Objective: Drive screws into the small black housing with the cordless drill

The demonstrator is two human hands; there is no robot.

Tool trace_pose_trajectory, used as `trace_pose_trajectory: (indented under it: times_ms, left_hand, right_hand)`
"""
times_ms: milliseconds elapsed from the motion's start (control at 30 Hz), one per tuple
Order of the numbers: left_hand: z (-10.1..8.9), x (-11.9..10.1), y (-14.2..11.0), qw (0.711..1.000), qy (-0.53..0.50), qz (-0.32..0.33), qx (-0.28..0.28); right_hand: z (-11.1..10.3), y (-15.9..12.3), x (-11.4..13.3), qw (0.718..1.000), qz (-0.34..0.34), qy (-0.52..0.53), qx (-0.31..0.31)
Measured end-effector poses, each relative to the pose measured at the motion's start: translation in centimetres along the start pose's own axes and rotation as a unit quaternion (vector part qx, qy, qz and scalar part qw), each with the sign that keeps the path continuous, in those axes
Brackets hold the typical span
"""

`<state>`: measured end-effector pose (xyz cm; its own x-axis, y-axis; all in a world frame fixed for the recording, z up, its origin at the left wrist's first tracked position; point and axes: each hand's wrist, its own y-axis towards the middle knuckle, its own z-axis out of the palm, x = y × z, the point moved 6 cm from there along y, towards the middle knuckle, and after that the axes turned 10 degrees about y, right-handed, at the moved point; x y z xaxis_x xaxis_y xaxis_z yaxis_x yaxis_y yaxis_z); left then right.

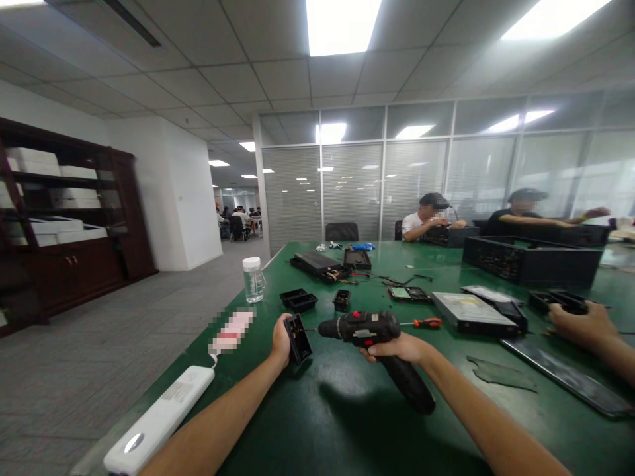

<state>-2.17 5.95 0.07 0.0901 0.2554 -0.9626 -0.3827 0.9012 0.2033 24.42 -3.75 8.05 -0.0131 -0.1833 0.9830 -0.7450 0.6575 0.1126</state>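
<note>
My left hand (281, 342) grips a small black plastic box (299, 338), tilted with its open side turned to the right. My right hand (397, 350) is closed round the grip of a black cordless drill (367, 327), held level above the table. The drill's bit points left at the inside of the box; whether it touches a screw there I cannot tell. Beyond the box lie similar black boxes (298, 300) and a single one (341, 300). An orange-handled screwdriver (427, 323) rests just behind the drill.
On the green table (278, 423) stand a clear bottle (253, 281), a white power strip (161, 420), an optical drive (473, 313) and a large black case (533, 260). Another person's hand (583, 324) holds a black part at the right. Two people sit across the table.
</note>
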Motion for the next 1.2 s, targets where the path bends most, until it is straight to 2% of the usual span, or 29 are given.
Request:
trace_pose_trajectory:
  times_ms: [433, 600, 767, 1033, 1200]
  left_hand:
    - [0.0, 0.4, 0.2, 1.0, -0.019, -0.015, 0.003]
    - [0.0, 0.3, 0.3, 1.0, -0.014, -0.009, 0.006]
    - [0.0, 0.3, 0.2, 1.0, -0.011, -0.013, 0.009]
    - [0.1, 0.3, 0.2, 1.0, -0.017, -0.005, 0.014]
    - [0.1, 0.2, 0.2, 1.0, -0.005, -0.01, 0.012]
  right_hand:
    - [0.0, 0.1, -0.1, 1.0, -0.005, -0.006, 0.012]
    - [-0.2, 0.1, 0.0, 0.999, 0.015, -0.025, -0.024]
    - [0.3, -0.1, 0.7, 1.0, -0.004, -0.002, -0.015]
    - [-0.2, 0.4, -0.4, 1.0, 0.007, 0.006, -0.008]
    - [-0.1, 0.1, -0.2, 1.0, 0.021, -0.007, -0.019]
